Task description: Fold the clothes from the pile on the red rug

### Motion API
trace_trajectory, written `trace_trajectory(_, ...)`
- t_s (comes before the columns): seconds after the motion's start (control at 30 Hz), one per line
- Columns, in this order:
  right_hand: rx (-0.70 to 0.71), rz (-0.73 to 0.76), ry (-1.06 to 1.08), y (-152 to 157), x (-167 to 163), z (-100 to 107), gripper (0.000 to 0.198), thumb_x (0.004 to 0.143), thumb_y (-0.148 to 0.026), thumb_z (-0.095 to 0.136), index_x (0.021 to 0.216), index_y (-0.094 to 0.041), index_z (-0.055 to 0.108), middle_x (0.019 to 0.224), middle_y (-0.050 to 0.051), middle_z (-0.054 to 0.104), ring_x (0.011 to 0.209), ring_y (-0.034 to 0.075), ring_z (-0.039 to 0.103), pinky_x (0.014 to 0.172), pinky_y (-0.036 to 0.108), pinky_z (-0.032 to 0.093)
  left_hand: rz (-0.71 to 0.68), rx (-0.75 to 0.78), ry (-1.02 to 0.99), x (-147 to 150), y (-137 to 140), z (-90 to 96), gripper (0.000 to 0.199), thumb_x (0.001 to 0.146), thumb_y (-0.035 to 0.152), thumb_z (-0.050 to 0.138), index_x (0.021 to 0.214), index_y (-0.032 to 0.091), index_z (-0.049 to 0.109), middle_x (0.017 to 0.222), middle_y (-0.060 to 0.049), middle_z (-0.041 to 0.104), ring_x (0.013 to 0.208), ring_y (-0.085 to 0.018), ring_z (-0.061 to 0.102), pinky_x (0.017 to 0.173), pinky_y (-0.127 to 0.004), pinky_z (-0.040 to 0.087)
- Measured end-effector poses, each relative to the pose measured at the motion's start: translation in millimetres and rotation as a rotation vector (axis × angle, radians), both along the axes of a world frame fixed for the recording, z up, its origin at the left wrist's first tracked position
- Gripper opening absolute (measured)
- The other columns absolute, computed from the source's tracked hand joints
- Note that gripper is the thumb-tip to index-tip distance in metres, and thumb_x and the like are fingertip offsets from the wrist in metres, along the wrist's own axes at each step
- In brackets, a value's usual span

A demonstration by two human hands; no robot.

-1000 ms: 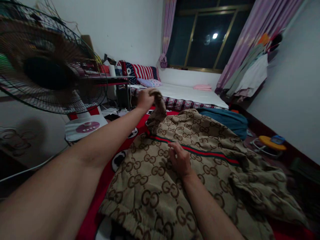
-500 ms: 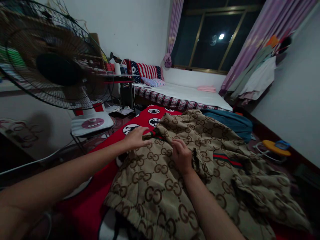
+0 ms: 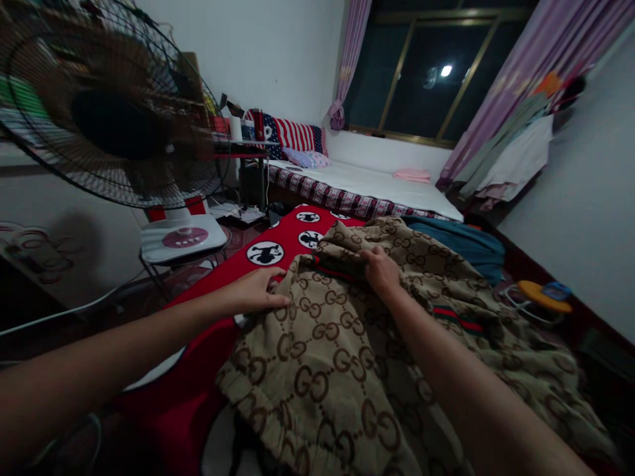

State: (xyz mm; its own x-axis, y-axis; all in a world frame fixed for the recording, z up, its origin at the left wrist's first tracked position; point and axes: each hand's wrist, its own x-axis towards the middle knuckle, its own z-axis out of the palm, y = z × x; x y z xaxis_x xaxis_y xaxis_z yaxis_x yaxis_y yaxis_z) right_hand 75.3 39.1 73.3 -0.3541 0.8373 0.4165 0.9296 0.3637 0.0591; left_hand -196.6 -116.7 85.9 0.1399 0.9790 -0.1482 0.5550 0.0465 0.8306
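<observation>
A tan jacket [image 3: 317, 370] with a brown interlocking-letter print and green-red-green stripes lies spread over a red cloth with white round pictures. My right hand [image 3: 381, 270] is closed on a fold of the jacket near its upper part, lifting the fabric beside a stripe. At the jacket's left edge rests my left hand [image 3: 258, 291], thumb and forefinger apart against the cloth. Its other fingers are partly hidden. Part of the jacket's front is raised, and a shadowed inner area shows beneath my right forearm.
The red cloth [image 3: 213, 337] stretches underneath. A large fan [image 3: 119, 125] and a white-topped stool [image 3: 183, 238] stand on the left. Teal fabric [image 3: 456, 244] lies beyond the jacket. A bed [image 3: 357, 178] is at the back, and a yellow round stool [image 3: 543, 296] at right.
My right hand has moved up and right, now holding a fold of the jacket away from the left side. My left hand has shifted slightly down and left along the edge.
</observation>
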Motion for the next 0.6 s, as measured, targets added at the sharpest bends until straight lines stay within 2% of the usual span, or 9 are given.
trace_trajectory(0.1, 0.14, -0.116, 0.104, 19, 28, 36, 0.038, 0.086, -0.017, 0.046, 0.113, -0.03, 0.069, 0.11, 0.005, 0.059, 0.078, 0.016, 0.057, 0.058, 0.026, 0.035, -0.062, 0.105, -0.009, 36, -4, 37.5, 0.068, 0.067, 0.041, 0.07, 0.126, 0.015, 0.05, 0.083, -0.002, 0.067, 0.074, -0.019, 0.065, 0.061, -0.025, 0.046)
trace_trajectory(0.2, 0.205, -0.192, 0.128, 29, 57, 52, 0.036, 0.086, -0.019, 0.046, 0.109, -0.029, 0.071, 0.11, 0.005, 0.059, 0.078, 0.016, 0.056, 0.057, 0.026, 0.034, -0.247, 0.169, -0.061, 77, -12, 49.9, 0.063, 0.073, 0.034, 0.067, 0.131, 0.018, 0.047, 0.087, -0.002, 0.067, 0.075, -0.016, 0.064, 0.063, -0.023, 0.046)
trace_trajectory(0.27, 0.177, -0.214, 0.083, 27, 73, 43, 0.037, 0.086, -0.018, 0.045, 0.109, -0.029, 0.072, 0.111, 0.005, 0.059, 0.082, 0.017, 0.056, 0.058, 0.025, 0.034, -0.447, 0.115, -0.022, 101, -17, 42.0, 0.067, 0.075, 0.034, 0.068, 0.136, 0.02, 0.044, 0.096, -0.005, 0.069, 0.083, -0.018, 0.065, 0.068, -0.025, 0.048)
trace_trajectory(0.33, 0.06, -0.21, -0.018, 21, 84, 21, 0.038, 0.086, -0.015, 0.045, 0.107, -0.031, 0.072, 0.111, 0.006, 0.06, 0.09, 0.019, 0.055, 0.061, 0.025, 0.036, -0.679, 0.045, 0.11, 120, -18, 29.6, 0.066, 0.074, 0.038, 0.07, 0.134, 0.02, 0.05, 0.103, -0.007, 0.07, 0.089, -0.021, 0.065, 0.071, -0.026, 0.048)
trace_trajectory(0.4, -0.09, -0.206, -0.123, 14, 93, -8, 0.04, 0.087, -0.014, 0.044, 0.108, -0.032, 0.072, 0.107, 0.006, 0.061, 0.097, 0.021, 0.054, 0.066, 0.026, 0.038, -0.856, 0.0, 0.226, 136, -12, 21.1, 0.051, 0.075, 0.042, 0.07, 0.12, 0.02, 0.064, 0.099, -0.007, 0.072, 0.089, -0.021, 0.066, 0.072, -0.025, 0.048)
trace_trajectory(0.43, -0.133, -0.212, -0.148, 11, 96, -21, 0.041, 0.087, -0.013, 0.043, 0.111, -0.033, 0.071, 0.107, 0.007, 0.062, 0.099, 0.021, 0.053, 0.068, 0.026, 0.039, -0.894, -0.02, 0.256, 142, -7, 19.5, 0.041, 0.078, 0.042, 0.068, 0.112, 0.02, 0.069, 0.094, -0.006, 0.073, 0.086, -0.021, 0.067, 0.07, -0.025, 0.048)
trace_trajectory(0.5, -0.143, -0.216, -0.142, 7, 100, -42, 0.044, 0.086, -0.012, 0.043, 0.118, -0.032, 0.067, 0.11, 0.008, 0.062, 0.101, 0.023, 0.052, 0.072, 0.028, 0.041, -0.811, 0.011, 0.303, 154, 9, 19.9, 0.027, 0.082, 0.039, 0.062, 0.098, 0.019, 0.074, 0.086, -0.004, 0.073, 0.081, -0.02, 0.067, 0.07, -0.025, 0.049)
trace_trajectory(0.53, -0.121, -0.208, -0.115, 6, 102, -49, 0.045, 0.086, -0.011, 0.044, 0.119, -0.031, 0.066, 0.112, 0.007, 0.062, 0.102, 0.023, 0.052, 0.073, 0.029, 0.041, -0.695, 0.079, 0.339, 158, 18, 20.2, 0.024, 0.083, 0.035, 0.06, 0.095, 0.02, 0.074, 0.085, -0.005, 0.073, 0.082, -0.02, 0.068, 0.071, -0.026, 0.05)
trace_trajectory(0.6, -0.078, -0.182, -0.042, 5, 104, -55, 0.045, 0.083, -0.01, 0.045, 0.117, -0.03, 0.067, 0.112, 0.007, 0.063, 0.103, 0.023, 0.052, 0.075, 0.03, 0.042, -0.376, 0.324, 0.421, 165, 38, 15.8, 0.025, 0.085, 0.029, 0.055, 0.101, 0.02, 0.072, 0.097, -0.007, 0.073, 0.093, -0.023, 0.066, 0.08, -0.031, 0.05)
